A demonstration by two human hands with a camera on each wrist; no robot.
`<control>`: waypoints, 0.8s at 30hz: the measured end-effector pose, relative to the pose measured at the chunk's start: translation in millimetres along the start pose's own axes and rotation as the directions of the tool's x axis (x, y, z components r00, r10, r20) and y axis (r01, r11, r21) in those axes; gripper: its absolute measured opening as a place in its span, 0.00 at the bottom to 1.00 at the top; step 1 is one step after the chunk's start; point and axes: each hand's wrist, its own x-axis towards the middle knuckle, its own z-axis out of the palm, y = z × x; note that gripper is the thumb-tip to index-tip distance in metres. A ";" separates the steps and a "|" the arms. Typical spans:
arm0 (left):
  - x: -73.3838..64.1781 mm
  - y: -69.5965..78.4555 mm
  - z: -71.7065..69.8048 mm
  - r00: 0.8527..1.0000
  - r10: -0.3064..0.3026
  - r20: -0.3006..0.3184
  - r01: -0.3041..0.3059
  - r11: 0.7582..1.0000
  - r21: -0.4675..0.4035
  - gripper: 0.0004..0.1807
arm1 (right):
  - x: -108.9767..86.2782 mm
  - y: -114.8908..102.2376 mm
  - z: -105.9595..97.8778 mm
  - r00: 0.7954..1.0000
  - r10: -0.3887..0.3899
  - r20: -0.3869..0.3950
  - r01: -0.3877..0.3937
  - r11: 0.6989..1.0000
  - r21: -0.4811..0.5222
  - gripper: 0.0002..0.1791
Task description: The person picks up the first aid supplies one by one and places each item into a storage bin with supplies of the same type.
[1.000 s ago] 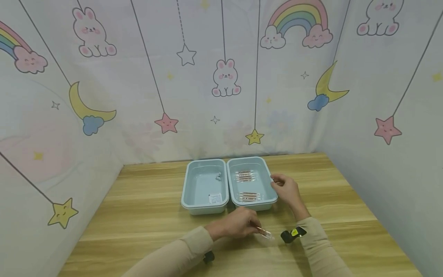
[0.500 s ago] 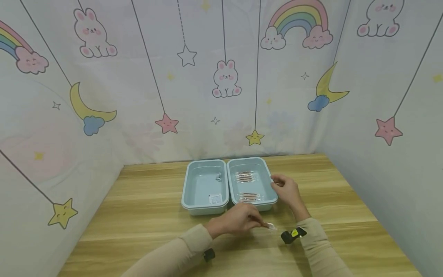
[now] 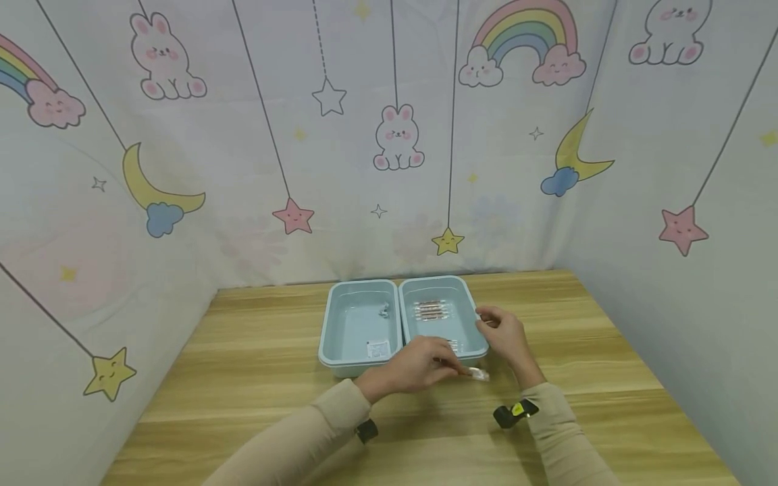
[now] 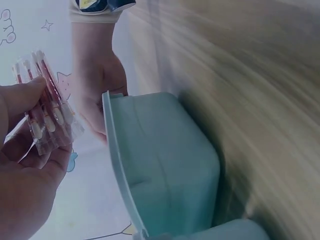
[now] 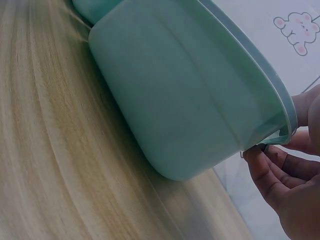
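My left hand (image 3: 419, 364) pinches a clear packet of cotton swabs (image 4: 50, 102) between thumb and fingers, just over the near edge of the right-hand blue tray (image 3: 434, 279). The swabs have white tips and reddish-brown sticks. With its fingertips, my right hand (image 3: 503, 332) grips the right rim of that same tray; the right wrist view shows the fingers curled at the rim. Inside the tray, one packet of swabs (image 3: 431, 310) lies toward the back. Another packet (image 3: 453, 345) lies at the front, mostly hidden behind my left hand.
A second blue tray (image 3: 365, 283) stands against the first on the left. It holds a white printed square packet (image 3: 378, 349) and a small silvery item (image 3: 383, 310). Both trays rest on a wooden table (image 3: 255, 378), with a patterned cloth wall (image 3: 340, 169) behind.
My left hand has moved up and forward with the swab packet, from the table in front to the tray's near edge. It now covers much of the front packet. The right hand stays put.
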 end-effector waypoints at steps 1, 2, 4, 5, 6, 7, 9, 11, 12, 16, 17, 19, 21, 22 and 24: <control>0.6 0.1 -1.7 1.000 -0.005 -0.001 0.005 1.000 -0.003 0.05 | 0.0 0.0 0.0 1.000 0.000 0.002 0.000 1.000 0.000 0.16; 1.1 0.2 -3.3 1.000 -0.008 -0.003 0.008 1.000 -0.005 0.05 | -0.2 -0.6 -0.4 1.000 -0.001 0.006 0.001 1.000 -0.001 0.16; 2.0 0.1 -6.4 1.000 -0.022 -0.005 0.021 1.000 -0.017 0.06 | -0.3 -1.1 -0.8 1.000 0.000 0.011 0.000 1.000 0.005 0.16; 2.4 0.5 -8.0 0.999 -0.031 -0.007 0.031 0.999 -0.027 0.06 | -0.3 -1.3 -1.0 1.000 -0.001 0.015 0.001 1.000 0.006 0.17; 2.6 0.2 -9.3 0.999 -0.036 -0.014 0.035 0.999 -0.033 0.07 | -0.3 -1.1 -1.2 1.000 -0.001 0.019 0.001 1.000 0.007 0.17; 2.9 -0.3 -10.4 0.999 -0.038 -0.025 0.037 0.999 -0.037 0.07 | -0.2 -1.2 -1.4 1.000 -0.002 0.023 0.002 1.000 0.008 0.17; 3.8 -0.6 -13.4 0.998 -0.048 -0.044 0.045 0.997 -0.058 0.07 | 0.0 -0.9 -1.7 1.000 -0.002 0.028 0.001 1.000 0.010 0.17; 4.8 -0.5 -16.2 0.997 -0.047 -0.069 0.042 0.997 -0.063 0.07 | -0.3 -0.8 -2.1 1.000 -0.002 0.032 0.002 1.000 0.010 0.17; 5.5 -0.4 -17.7 0.996 -0.044 -0.082 0.038 0.997 -0.067 0.07 | -0.6 -1.0 -2.2 0.999 0.000 0.033 0.000 1.000 0.011 0.17; 9.1 0.4 -24.4 0.991 -0.025 -0.131 0.015 0.997 -0.080 0.07 | -1.2 -2.0 -2.7 0.999 0.004 0.036 -0.004 1.000 0.011 0.17; 10.2 0.3 -25.9 0.989 -0.019 -0.144 0.008 0.997 -0.081 0.07 | -1.2 -2.1 -2.6 0.999 0.005 0.036 -0.005 1.000 0.011 0.17; 12.1 -0.1 -28.8 0.985 -0.003 -0.175 -0.010 0.997 -0.075 0.07 | -0.8 -1.8 -2.3 0.999 0.003 0.035 -0.003 1.000 0.008 0.17; 13.9 -0.8 -31.2 0.979 0.011 -0.202 -0.025 0.997 -0.066 0.06 | -0.3 -1.4 -2.1 0.999 0.003 0.033 -0.003 1.000 0.005 0.17; 14.4 -0.8 -32.7 0.977 0.018 -0.214 -0.032 0.998 -0.060 0.06 | -0.1 -1.1 -1.9 1.000 0.005 0.030 -0.005 1.000 0.005 0.17; 15.3 -0.9 -35.4 0.972 0.030 -0.233 -0.044 0.997 -0.056 0.06 | 0.2 -0.5 -1.8 1.000 0.003 0.029 -0.003 1.000 0.006 0.16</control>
